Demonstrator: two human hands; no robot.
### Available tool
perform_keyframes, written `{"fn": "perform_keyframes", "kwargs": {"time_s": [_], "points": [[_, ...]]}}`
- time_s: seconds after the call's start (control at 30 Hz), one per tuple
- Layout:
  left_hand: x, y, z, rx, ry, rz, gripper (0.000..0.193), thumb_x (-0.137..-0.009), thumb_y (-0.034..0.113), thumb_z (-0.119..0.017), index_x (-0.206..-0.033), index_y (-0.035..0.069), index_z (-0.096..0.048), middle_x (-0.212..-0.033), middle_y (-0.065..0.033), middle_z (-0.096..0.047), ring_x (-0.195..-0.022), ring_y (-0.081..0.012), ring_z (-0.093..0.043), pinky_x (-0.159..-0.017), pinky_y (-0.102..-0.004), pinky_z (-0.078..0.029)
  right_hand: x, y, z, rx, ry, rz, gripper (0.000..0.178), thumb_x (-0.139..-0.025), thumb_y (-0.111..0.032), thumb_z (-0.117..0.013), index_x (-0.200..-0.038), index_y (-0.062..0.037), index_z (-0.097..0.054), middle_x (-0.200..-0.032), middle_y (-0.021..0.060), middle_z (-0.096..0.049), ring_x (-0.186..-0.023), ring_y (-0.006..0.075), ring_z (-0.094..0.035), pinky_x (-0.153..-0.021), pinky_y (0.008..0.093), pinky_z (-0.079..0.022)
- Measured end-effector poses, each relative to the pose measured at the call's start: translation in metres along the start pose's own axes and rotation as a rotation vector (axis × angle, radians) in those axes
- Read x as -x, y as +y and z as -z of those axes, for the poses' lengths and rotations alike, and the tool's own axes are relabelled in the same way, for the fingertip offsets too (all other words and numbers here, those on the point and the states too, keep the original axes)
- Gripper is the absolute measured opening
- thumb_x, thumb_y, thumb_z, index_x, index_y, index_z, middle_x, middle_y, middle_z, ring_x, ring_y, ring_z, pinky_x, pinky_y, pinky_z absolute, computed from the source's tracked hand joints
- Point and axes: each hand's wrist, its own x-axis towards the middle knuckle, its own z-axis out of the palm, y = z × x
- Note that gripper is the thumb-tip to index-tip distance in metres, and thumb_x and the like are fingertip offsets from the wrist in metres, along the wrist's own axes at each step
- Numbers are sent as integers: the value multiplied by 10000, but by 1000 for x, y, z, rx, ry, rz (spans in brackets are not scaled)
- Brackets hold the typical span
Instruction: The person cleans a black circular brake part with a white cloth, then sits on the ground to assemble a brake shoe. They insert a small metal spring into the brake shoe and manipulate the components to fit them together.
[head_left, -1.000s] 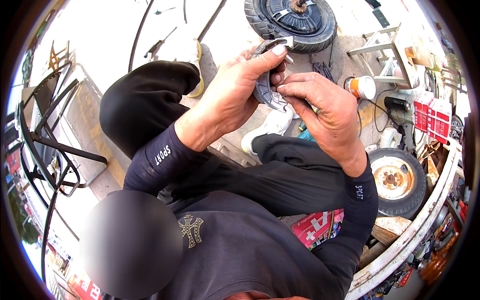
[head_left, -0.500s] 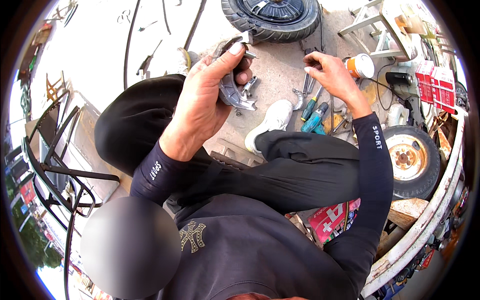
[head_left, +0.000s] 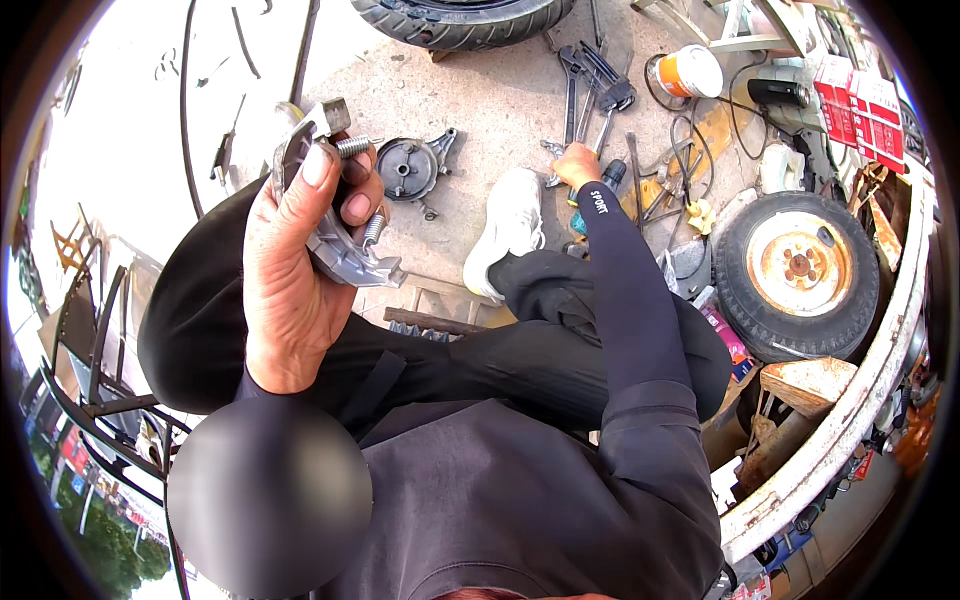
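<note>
Where tools [head_left: 571, 100] lie, right hand [head_left: 577, 167] descended

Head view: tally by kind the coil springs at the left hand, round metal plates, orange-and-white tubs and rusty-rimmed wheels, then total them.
Coil springs at the left hand: 2
Round metal plate: 1
Orange-and-white tub: 1
Rusty-rimmed wheel: 1
Total: 5

White lettering [head_left: 599, 202] on dark sleeve [head_left: 640, 290]

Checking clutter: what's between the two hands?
In the head view, a round metal part and a white shoe lie between the left hand and right hand.
</note>
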Motion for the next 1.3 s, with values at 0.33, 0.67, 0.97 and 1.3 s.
{"fn": "perform_keyframes", "kwargs": {"time_s": [0.33,0.67,0.97,1.3], "points": [[-5,-1,12,91,-158,115,266,-919,186,-741,-1093,18,-629,-919,-50,-654,-761,-87,-570,-711,-224,-471,8,-2,-40,-137,309,-103,387,-858,-168,-676,-1161,4,-509,-1090,267,-685,-1019,414,-679,-882,485,-545],[3,-3,8,98,-252,112,241,-950,227,-704,-1072,35,-625,-907,-40,-648,-757,-90,-565,-711,-238,-452,-12,-12,-29,-321,190,-47,202,-765,-152,-708,-875,16,-681,-930,227,-706,-966,384,-696,-805,446,-550],[9,4,-5,80,-333,54,266,-951,241,-706,-1075,17,-635,-884,-22,-640,-772,-86,-561,-692,-228,-439,167,-145,183,-684,-187,719,437,-823,-239,-798,-1159,-26,-616,-853,33,-640,-633,90,-543,-467,259,-390],[13,18,16,-37,-341,-104,370,-904,338,-748,-1062,22,-639,-857,-9,-578,-744,-102,-492,-685,-286,-459,327,-144,222,-912,-397,935,327,-946,-291,-697,-1075,6,-649,-808,1,-637,-594,60,-564,-457,210,-424]]}}
